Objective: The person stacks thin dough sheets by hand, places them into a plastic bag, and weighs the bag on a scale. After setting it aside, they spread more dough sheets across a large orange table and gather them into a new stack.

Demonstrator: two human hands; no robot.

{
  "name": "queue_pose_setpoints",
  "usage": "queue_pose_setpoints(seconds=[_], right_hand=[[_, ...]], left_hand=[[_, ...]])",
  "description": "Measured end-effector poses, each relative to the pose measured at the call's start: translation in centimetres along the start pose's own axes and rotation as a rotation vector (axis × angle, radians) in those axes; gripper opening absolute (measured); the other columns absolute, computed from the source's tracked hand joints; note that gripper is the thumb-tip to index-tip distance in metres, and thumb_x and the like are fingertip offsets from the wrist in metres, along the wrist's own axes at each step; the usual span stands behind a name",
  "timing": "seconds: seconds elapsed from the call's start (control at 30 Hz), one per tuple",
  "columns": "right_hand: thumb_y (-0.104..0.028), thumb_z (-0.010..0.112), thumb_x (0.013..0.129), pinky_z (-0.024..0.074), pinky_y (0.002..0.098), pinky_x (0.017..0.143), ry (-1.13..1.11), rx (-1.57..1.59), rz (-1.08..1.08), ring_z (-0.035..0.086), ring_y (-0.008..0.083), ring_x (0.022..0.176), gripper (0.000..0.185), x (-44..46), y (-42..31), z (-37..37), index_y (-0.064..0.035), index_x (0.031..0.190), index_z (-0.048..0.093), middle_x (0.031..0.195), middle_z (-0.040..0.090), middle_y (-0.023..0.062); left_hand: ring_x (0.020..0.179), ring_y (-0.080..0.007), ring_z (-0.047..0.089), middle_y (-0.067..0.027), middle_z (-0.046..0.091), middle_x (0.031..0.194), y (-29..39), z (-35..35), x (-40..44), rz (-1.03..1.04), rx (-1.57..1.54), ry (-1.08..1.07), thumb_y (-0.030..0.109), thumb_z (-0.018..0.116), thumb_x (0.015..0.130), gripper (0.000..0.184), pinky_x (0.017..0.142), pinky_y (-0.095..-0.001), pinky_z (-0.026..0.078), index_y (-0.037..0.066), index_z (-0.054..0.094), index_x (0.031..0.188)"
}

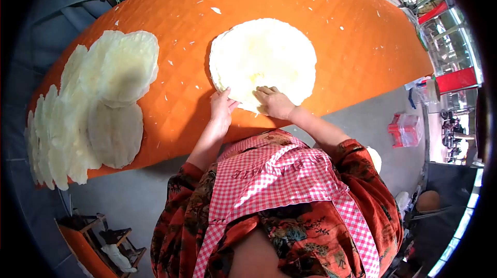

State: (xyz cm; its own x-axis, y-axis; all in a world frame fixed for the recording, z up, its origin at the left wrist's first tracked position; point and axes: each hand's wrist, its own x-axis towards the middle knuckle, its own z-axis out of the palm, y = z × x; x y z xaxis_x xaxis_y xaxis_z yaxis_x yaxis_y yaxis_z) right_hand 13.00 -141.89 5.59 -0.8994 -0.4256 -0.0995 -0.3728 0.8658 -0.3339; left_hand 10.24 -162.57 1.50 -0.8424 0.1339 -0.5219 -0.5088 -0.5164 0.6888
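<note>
One orange table [362, 45] — overlapping pale sheets [77, 117] at left, round pale sheet [264, 55] mid-table. Left hand [222, 108]: thumb and fingers apart at near rim. Right hand [274, 104] — fingertips on top, pinch unclear.

Worktop [362, 50]: matt cover, faintly creased. Disc [264, 52]: matt, rough-edged. Sheets [116, 127] at the worktop's left edge: thin, slightly translucent, uneven. Apron [274, 179]: matt cloth. Sleeves [370, 179]: cloth, soft sheen. Floor [357, 107]: smooth, matt.
</note>
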Motion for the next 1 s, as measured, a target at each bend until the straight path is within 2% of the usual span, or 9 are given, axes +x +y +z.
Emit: queue_pose_setpoints(seconds=[0.07, 0.17, 0.3, 0.5, 0.63, 0.73, 0.83, 0.93, 1.0], right_hand=[[-0.043, 0.054, 0.088, 0.0364, 0.0428, 0.104, -0.088, 0.045, 0.097, 0.040, 0.0359, 0.127, 0.058, 0.2, -0.2, 0.8, -0.0066, 0.133, 0.046, 0.140, 0.041, 0.0173], [-0.047, 0.052, 0.089, 0.0369, 0.0424, 0.104, 0.044, 0.104, 0.072, 0.041, 0.0364, 0.126, 0.060, 1.2, -1.2, 0.9, -0.0068, 0.133, 0.046, 0.137, 0.044, 0.0183], [-0.037, 0.052, 0.091, 0.0421, 0.0409, 0.098, 0.166, 0.100, 0.094, 0.051, 0.0368, 0.116, 0.048, 3.1, -2.2, 1.9, -0.0067, 0.128, 0.051, 0.127, 0.053, 0.0192], [-0.022, 0.054, 0.090, 0.0506, 0.0415, 0.077, 0.235, 0.329, 0.207, 0.062, 0.0388, 0.087, 0.032, 3.3, -0.2, 1.7, -0.0058, 0.118, 0.059, 0.098, 0.066, 0.0200], [-0.012, 0.060, 0.087, 0.0510, 0.0322, 0.069, 0.283, 0.536, 0.266, 0.064, 0.0211, 0.070, 0.021, 3.1, -0.1, 1.7, -0.0021, 0.104, 0.066, 0.085, 0.068, 0.0175], [-0.012, 0.062, 0.086, 0.0492, 0.0272, 0.064, 0.305, 0.783, 0.402, 0.056, 0.0100, 0.065, 0.020, 3.8, 2.6, 4.1, -0.0013, 0.102, 0.068, 0.076, 0.067, 0.0129], [-0.012, 0.061, 0.089, 0.0473, 0.0232, 0.064, 0.164, 0.681, 0.448, 0.051, 0.0034, 0.071, 0.017, 4.2, 3.8, 3.2, 0.0013, 0.097, 0.068, 0.074, 0.062, -0.0023], [-0.014, 0.062, 0.086, 0.0452, 0.0221, 0.062, 0.217, 0.919, 0.479, 0.048, 0.0035, 0.068, 0.016, 4.4, 3.0, 2.3, 0.0015, 0.087, 0.068, 0.067, 0.055, -0.0049], [-0.015, 0.063, 0.085, 0.0456, 0.0227, 0.062, 0.151, 0.818, 0.464, 0.048, 0.0034, 0.068, 0.016, 4.8, 3.4, 1.1, 0.0007, 0.083, 0.066, 0.066, 0.054, -0.0052]], left_hand=[[0.100, -0.0250, 0.061, -0.0150, 0.057, 0.113, 0.0, -0.3, 0.1, -0.007, -0.032, -0.041, 0.020, 0.048, 0.096, 0.027, 0.087, -0.0389, 0.050, 0.000, 0.045, 0.115], [0.103, -0.0252, 0.060, -0.0138, 0.057, 0.115, 0.4, -0.8, 0.2, -0.033, -0.127, -0.111, 0.016, 0.046, 0.097, 0.028, 0.090, -0.0400, 0.049, 0.000, 0.044, 0.120], [0.107, -0.0258, 0.058, -0.0124, 0.054, 0.121, 0.3, -0.6, 1.2, -0.082, -0.200, -0.159, 0.010, 0.045, 0.096, 0.029, 0.089, -0.0417, 0.049, 0.004, 0.041, 0.124], [0.101, -0.0236, 0.059, -0.0101, 0.054, 0.116, 1.0, -0.5, 0.7, -0.102, -0.189, -0.221, 0.002, 0.046, 0.091, 0.032, 0.079, -0.0418, 0.051, 0.010, 0.040, 0.120], [0.100, -0.0215, 0.059, -0.0092, 0.054, 0.116, -0.2, -0.3, 1.5, -0.136, -0.111, -0.160, 0.000, 0.056, 0.086, 0.040, 0.078, -0.0385, 0.050, 0.010, 0.040, 0.121], [0.098, -0.0189, 0.059, -0.0093, 0.054, 0.116, -0.2, 0.6, 1.4, -0.101, -0.011, -0.115, -0.001, 0.063, 0.081, 0.049, 0.077, -0.0339, 0.050, 0.009, 0.039, 0.123], [0.095, -0.0165, 0.058, -0.0105, 0.055, 0.115, -0.4, 1.9, 1.0, 0.026, 0.137, -0.022, -0.005, 0.068, 0.077, 0.057, 0.076, -0.0313, 0.050, 0.006, 0.038, 0.124], [0.092, -0.0160, 0.059, -0.0117, 0.057, 0.111, -3.4, 1.7, 3.6, 0.214, 0.208, 0.084, -0.010, 0.068, 0.073, 0.060, 0.074, -0.0307, 0.051, 0.002, 0.038, 0.124], [0.093, -0.0178, 0.059, -0.0123, 0.057, 0.109, -5.1, 1.1, 5.3, 0.275, 0.172, 0.137, -0.012, 0.067, 0.072, 0.060, 0.076, -0.0312, 0.051, 0.000, 0.038, 0.123]])
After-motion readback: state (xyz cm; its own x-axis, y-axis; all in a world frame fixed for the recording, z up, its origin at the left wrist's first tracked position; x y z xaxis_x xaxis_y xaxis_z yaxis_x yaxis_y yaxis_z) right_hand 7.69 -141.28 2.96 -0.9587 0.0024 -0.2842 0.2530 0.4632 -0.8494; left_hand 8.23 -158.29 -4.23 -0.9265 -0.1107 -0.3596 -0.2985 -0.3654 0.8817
